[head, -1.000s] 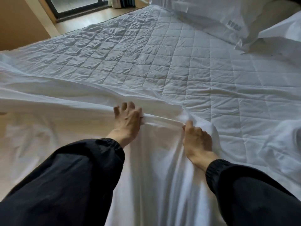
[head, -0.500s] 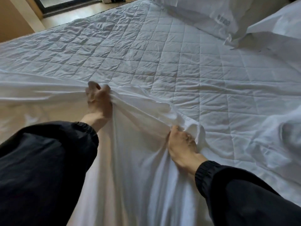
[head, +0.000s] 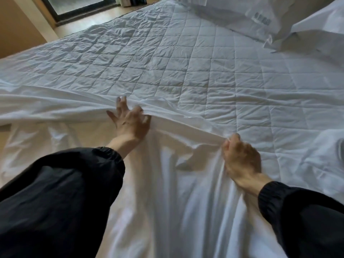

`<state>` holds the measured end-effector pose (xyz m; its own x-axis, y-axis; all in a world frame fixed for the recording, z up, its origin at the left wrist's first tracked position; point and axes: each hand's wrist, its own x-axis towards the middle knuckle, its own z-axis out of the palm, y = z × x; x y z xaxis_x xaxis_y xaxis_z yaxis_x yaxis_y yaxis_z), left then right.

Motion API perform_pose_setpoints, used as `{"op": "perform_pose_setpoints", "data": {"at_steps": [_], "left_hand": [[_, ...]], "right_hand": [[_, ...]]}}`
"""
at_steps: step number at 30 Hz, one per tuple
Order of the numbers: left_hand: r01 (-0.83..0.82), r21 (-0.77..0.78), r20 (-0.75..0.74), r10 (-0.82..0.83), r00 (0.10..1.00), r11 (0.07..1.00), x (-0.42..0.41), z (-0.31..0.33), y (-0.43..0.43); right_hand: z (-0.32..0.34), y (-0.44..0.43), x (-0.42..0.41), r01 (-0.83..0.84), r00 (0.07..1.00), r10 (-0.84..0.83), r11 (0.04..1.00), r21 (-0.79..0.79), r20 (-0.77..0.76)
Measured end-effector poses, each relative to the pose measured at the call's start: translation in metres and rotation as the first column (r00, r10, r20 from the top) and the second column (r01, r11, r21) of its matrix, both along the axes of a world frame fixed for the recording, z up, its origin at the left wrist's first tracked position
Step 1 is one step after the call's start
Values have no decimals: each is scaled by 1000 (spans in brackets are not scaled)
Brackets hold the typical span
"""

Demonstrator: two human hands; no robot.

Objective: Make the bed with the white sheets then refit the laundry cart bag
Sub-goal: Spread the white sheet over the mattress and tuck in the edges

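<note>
Your left hand (head: 130, 121) unclenches, centre-left of frame; its fingers (head: 121, 104) now splay over the sheet (head: 176, 202).
</note>
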<state>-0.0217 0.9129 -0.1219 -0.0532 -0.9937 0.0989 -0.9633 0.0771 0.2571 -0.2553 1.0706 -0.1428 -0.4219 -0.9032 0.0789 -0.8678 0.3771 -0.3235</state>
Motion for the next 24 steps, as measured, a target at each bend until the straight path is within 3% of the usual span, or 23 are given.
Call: {"op": "perform_pose_setpoints", "data": {"at_steps": [5, 9, 12, 14, 19, 21, 24], "left_hand": [[-19, 68, 114, 11, 993, 998, -19, -13, 25], [-15, 134, -1, 15, 1000, 991, -32, -32, 82], [50, 227, -33, -43, 999, 973, -42, -40, 126], [48, 244, -19, -45, 999, 968, -42, -40, 147], [131, 300, 42, -150, 988, 945, -51, -24, 226], [144, 357, 33, -167, 985, 923, -58, -18, 265], [133, 432, 31, -162, 986, 892, -73, -14, 306]], "right_hand": [[-6, 5, -7, -20, 1000, 19, 987, 162, 12], [6, 21, 0, -91, 993, 79, 986, 142, 88], [6, 58, 9, -192, 981, 188, 970, 151, 39], [5, 82, 12, -238, 968, 226, 965, 113, 105], [8, 144, -2, -127, 939, 94, 989, 79, 332], [10, 172, -12, -170, 940, 113, 973, 155, 323], [13, 207, -35, -257, 960, 213, 925, 278, 179]]}}
